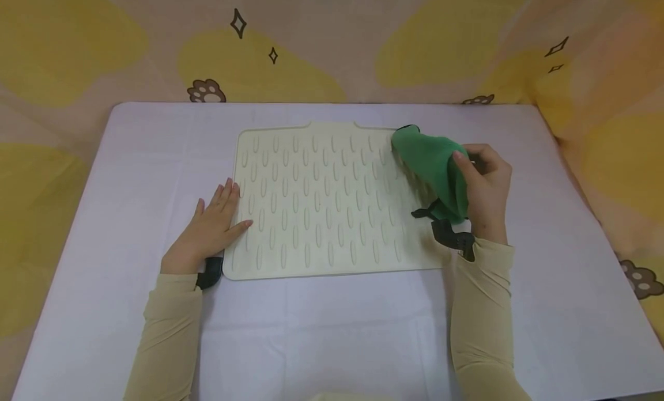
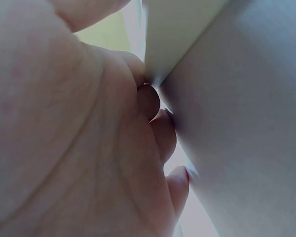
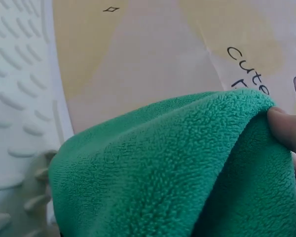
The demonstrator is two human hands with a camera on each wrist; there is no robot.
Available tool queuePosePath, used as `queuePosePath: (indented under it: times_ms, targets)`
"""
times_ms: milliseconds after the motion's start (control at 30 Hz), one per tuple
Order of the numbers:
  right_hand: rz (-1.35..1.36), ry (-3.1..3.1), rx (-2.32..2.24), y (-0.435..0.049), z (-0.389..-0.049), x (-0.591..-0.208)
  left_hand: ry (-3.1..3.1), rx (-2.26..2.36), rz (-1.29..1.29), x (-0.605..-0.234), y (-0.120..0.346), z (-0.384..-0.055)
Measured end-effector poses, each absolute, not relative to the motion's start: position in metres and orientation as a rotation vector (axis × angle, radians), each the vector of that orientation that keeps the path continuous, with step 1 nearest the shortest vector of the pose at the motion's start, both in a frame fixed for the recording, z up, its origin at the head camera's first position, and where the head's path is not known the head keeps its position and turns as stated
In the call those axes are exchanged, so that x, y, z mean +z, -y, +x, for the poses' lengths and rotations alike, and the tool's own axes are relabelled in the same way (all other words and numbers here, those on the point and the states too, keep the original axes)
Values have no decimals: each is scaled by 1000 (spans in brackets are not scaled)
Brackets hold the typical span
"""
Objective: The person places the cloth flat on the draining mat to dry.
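Note:
A cream mat [image 1: 327, 199] with rows of raised oval ridges and a tab at its far edge lies on the white table. At the mat's left edge rests my left hand [image 1: 210, 228], its fingers extended and the thumb over the rim; the left wrist view shows the palm and fingertips close up beside the mat's side. Over the mat's right part my right hand [image 1: 487, 182] pinches a green terry cloth [image 1: 433, 159] between thumb and fingers. In the right wrist view the cloth [image 3: 138, 173] hangs in a fold from the thumb. Dark bits show at the cloth's edges.
The white tabletop [image 1: 321, 332] extends around the mat on all sides. Behind it hangs a yellow and beige patterned fabric [image 1: 332, 44] with paw prints and stars. Black wrist mounts [image 1: 210, 273] sit below both hands.

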State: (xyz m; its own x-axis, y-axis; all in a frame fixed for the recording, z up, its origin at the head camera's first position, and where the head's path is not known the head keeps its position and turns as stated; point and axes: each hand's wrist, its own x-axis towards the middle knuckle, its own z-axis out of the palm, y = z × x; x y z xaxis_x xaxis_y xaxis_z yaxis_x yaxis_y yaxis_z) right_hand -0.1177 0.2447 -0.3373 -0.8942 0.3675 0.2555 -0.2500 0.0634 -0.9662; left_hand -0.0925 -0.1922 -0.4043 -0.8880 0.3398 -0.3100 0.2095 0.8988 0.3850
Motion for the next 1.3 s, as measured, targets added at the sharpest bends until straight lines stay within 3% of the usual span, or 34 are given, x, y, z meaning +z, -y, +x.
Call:
queuePosePath:
  times_ms: [1300]
  targets:
    - [200, 1987, 2036, -199, -105, -329, -2687, 494, 387, -401, 191, -92]
